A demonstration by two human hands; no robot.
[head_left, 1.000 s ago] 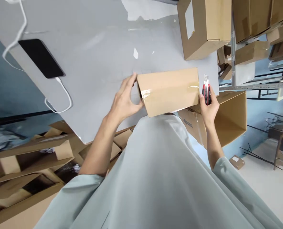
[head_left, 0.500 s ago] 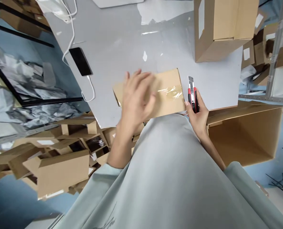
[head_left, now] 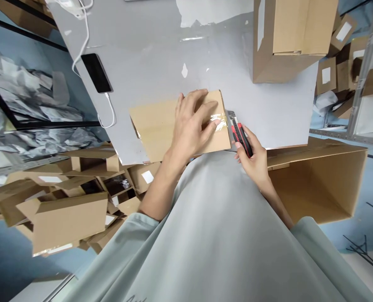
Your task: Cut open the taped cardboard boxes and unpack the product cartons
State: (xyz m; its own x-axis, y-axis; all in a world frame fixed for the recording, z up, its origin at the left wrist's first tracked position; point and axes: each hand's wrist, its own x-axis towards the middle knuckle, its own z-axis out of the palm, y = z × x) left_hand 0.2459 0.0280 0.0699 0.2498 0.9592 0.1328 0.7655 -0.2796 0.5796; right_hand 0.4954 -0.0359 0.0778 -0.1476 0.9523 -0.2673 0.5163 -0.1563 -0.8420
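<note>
A small cardboard box [head_left: 156, 126] lies at the near edge of the grey table [head_left: 142, 71], a shiny strip of clear tape [head_left: 219, 123] across its right end. My left hand [head_left: 192, 121] rests on top of the box, fingers spread and thumb near the tape. In my right hand [head_left: 254, 159] is a red and black utility knife [head_left: 242, 140], gripped by its handle. Its blade is out and slants toward the right end of the box; whether it touches the cardboard I cannot tell.
A tall carton [head_left: 268, 63] stands at the table's back right. On the left lies a phone [head_left: 96, 73] with a white cable [head_left: 112, 111]. Below the right edge is a large open carton [head_left: 315, 184]; many cartons [head_left: 69, 222] are piled at lower left.
My left hand has slid right along the box and stopped on it. The knife in my right hand has tilted left, its blade now close to the box's right end.
</note>
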